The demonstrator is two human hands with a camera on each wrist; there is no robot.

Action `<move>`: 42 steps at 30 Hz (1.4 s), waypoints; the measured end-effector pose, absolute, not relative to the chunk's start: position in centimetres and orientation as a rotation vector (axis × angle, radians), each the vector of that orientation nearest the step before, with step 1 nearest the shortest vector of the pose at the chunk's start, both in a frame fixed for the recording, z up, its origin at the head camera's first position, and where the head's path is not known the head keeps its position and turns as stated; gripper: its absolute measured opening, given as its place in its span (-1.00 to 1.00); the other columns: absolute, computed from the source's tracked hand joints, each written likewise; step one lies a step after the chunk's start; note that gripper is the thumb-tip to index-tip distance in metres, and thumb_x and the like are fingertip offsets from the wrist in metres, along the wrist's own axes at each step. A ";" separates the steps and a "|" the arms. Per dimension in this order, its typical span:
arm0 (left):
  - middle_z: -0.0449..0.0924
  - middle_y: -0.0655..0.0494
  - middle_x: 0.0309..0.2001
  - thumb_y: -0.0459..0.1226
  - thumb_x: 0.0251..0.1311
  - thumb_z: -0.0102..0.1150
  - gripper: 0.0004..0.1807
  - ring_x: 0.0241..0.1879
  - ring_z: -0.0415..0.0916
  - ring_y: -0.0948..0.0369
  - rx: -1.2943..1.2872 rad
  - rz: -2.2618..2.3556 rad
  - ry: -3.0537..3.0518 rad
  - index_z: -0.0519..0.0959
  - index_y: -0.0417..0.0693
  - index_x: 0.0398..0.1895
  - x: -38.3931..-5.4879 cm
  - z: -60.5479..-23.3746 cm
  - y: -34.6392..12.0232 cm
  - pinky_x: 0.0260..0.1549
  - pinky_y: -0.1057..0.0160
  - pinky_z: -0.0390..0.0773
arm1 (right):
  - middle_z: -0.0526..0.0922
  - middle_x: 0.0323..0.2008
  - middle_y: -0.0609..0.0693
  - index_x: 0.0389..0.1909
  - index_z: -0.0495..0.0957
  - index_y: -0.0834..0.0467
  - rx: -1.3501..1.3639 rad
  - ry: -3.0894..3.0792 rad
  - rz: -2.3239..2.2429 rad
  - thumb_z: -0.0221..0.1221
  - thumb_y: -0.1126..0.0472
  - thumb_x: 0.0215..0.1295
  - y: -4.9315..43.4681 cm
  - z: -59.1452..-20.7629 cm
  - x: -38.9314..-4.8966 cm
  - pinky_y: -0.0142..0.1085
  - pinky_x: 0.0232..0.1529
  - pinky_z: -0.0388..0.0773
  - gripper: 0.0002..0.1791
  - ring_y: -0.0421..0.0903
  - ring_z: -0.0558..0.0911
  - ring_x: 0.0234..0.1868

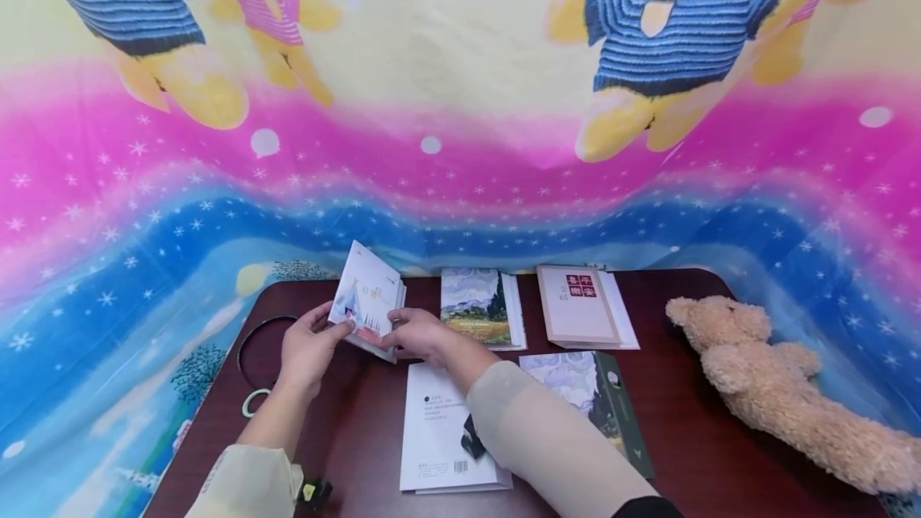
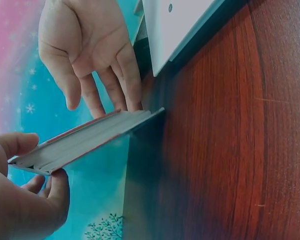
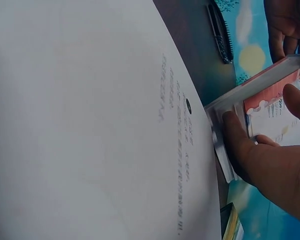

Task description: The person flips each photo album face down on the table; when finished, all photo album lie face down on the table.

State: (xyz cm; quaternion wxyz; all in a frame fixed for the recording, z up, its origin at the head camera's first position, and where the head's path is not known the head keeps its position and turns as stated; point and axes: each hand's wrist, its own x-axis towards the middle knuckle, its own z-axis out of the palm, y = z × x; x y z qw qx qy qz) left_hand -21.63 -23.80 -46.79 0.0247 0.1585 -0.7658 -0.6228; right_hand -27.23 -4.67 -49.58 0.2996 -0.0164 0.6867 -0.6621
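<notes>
A small hardcover book (image 1: pixel 370 294) with a white, pink-and-blue illustrated cover is held tilted above the table's left back part. My left hand (image 1: pixel 309 346) grips its left edge, thumb on the front cover, other fingers behind. In the left wrist view that left hand (image 2: pixel 32 185) pinches one end of the book (image 2: pixel 85 137), whose page edges face the camera. At the book's right side is my right hand (image 1: pixel 420 332). Its fairly straight fingers touch the cover, and the left wrist view shows the right thumb away from the book.
Behind stand a landscape-painting book (image 1: pixel 471 306) and a pale pink book (image 1: pixel 576 306). Nearer lie a white book (image 1: pixel 435 442), partly under my right forearm, and another painted book (image 1: pixel 633 422). A black hoop (image 1: pixel 245 342) and pale green ring (image 1: pixel 248 404) lie left; a teddy bear (image 1: pixel 763 374) lies right.
</notes>
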 end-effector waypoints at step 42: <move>0.72 -0.15 0.08 -0.11 0.18 0.47 -0.35 0.11 0.68 0.04 0.358 -1.559 -2.604 0.57 -0.07 0.34 -20.7 -44.7 -22.0 -0.08 0.22 0.67 | 0.59 0.27 0.09 0.48 0.40 0.14 -0.165 1.762 -1.713 0.44 0.33 0.22 -4.0 -50.1 -27.4 0.10 0.18 0.58 -0.21 0.05 0.63 0.17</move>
